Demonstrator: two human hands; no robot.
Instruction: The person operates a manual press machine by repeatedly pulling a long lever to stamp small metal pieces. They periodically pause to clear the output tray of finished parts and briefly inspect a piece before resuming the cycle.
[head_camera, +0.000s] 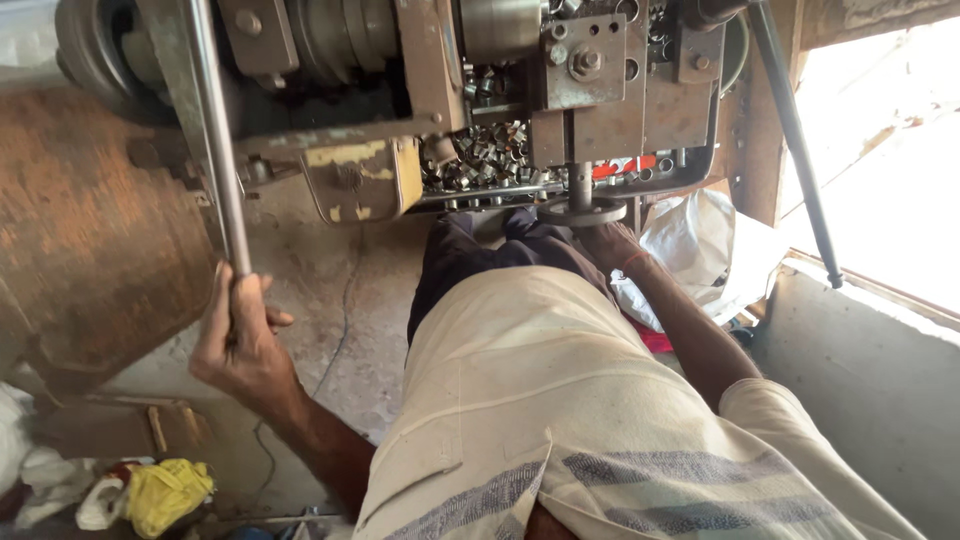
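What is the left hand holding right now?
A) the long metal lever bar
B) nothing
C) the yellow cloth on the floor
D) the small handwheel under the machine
A: the left hand is wrapped around the lower end of the long metal lever bar, while the right hand is at the small handwheel.

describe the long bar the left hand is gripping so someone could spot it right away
Start at the big grey machine across the top of the view. A long, plain steel lever slants down from its left side, between the rusty drum and the yellow-chipped plate, and the left hand is wrapped around its lower end. Unlike the dark rod by the window, it is pale, shiny and held.
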